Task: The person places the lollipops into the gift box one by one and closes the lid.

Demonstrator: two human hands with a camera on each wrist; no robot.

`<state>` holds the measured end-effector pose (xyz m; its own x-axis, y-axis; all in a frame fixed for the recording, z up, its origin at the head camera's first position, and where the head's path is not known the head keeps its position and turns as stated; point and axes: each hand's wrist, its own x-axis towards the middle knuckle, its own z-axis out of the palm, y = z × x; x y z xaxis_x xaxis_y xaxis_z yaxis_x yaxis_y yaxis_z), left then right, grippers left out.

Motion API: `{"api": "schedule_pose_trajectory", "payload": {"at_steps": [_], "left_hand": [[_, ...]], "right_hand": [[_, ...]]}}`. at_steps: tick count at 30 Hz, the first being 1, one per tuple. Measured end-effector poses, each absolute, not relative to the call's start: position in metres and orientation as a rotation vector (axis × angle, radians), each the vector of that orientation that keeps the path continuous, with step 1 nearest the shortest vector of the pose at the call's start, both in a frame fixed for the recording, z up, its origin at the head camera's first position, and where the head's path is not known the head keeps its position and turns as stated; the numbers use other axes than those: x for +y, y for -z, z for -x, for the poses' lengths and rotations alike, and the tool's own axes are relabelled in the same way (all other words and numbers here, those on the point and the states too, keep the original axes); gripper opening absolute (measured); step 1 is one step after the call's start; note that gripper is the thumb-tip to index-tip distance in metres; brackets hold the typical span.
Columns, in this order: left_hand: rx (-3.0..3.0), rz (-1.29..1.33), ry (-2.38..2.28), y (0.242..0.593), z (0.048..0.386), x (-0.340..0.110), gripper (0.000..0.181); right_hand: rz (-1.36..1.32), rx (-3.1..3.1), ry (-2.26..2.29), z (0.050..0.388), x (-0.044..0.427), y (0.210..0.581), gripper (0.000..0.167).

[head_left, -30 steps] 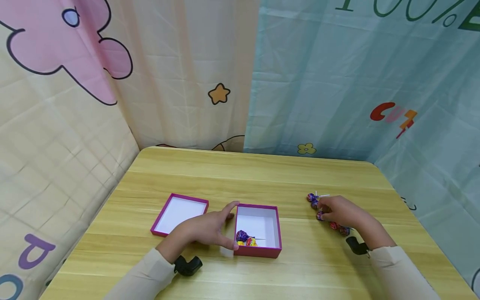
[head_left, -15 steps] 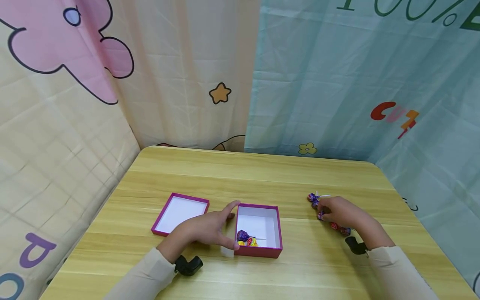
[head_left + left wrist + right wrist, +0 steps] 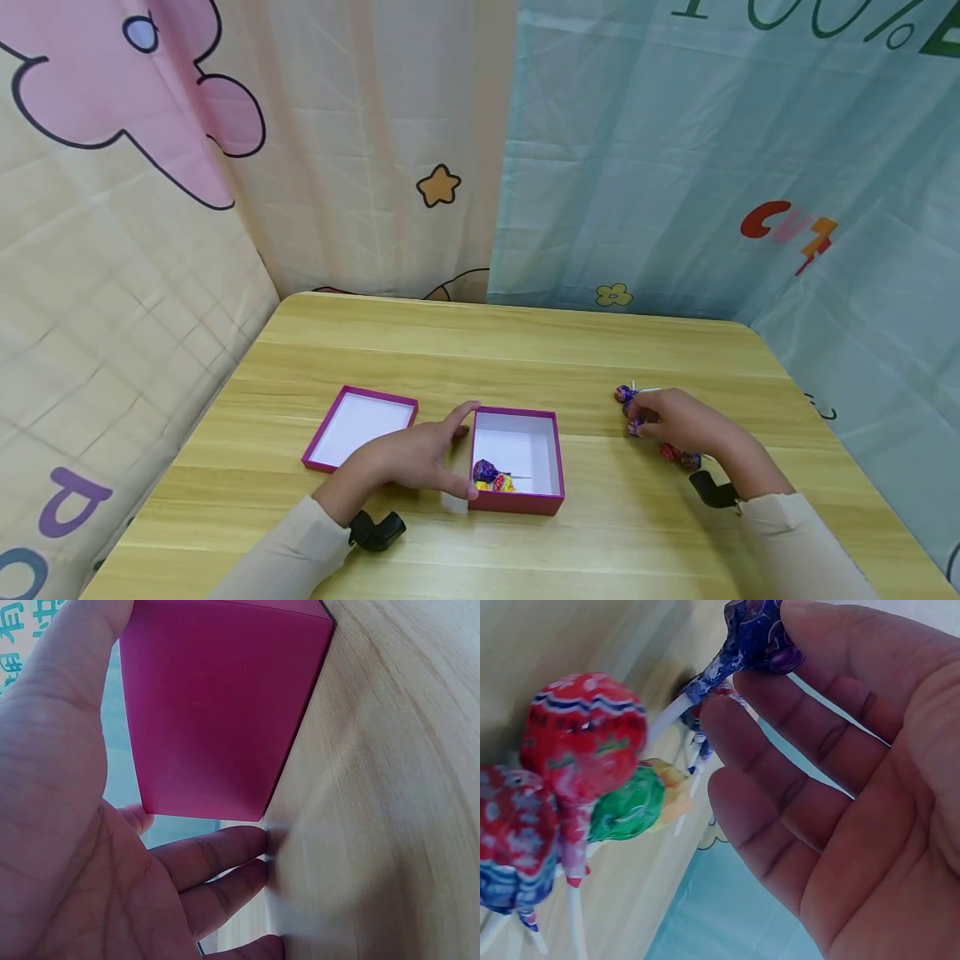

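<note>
The magenta box [image 3: 517, 503] with a white inside stands mid-table, with several wrapped lollipops [image 3: 485, 472] in its near left corner. My left hand [image 3: 411, 454] is spread along the box's left side, thumb at the near corner and index finger at the far one; the left wrist view shows the magenta wall [image 3: 217, 712] beside the fingers. At the right, my right hand [image 3: 686, 423] pinches a purple-wrapped lollipop [image 3: 757, 641] between thumb and fingers. In the right wrist view a red lollipop [image 3: 585, 735] and a green one [image 3: 630, 802] lie nearby.
The box's lid [image 3: 362, 429] lies inside-up left of the box, partly behind the left hand. More lollipops [image 3: 622, 394] lie just beyond the right hand, and others [image 3: 688, 461] on its near side. Printed curtains [image 3: 637, 167] hang behind the wooden table [image 3: 480, 350].
The right hand has shifted very slightly left and up, and the purple lollipop at its fingertips has moved a little with it. My left hand, the box and the lid have stayed in place.
</note>
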<state>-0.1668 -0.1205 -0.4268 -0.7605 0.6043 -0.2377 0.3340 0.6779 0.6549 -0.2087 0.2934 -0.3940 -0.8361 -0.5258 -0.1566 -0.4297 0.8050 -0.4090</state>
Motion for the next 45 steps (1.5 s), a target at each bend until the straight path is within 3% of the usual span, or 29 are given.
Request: {"api": "schedule_pose_trajectory", "payload": {"at_steps": [45], "left_hand": [[2.451, -0.709, -0.820, 0.425, 0.166, -0.120, 0.121]], "right_hand": [[0.847, 2.555, 0.699, 0.207, 0.269, 0.368, 0.008]]}}
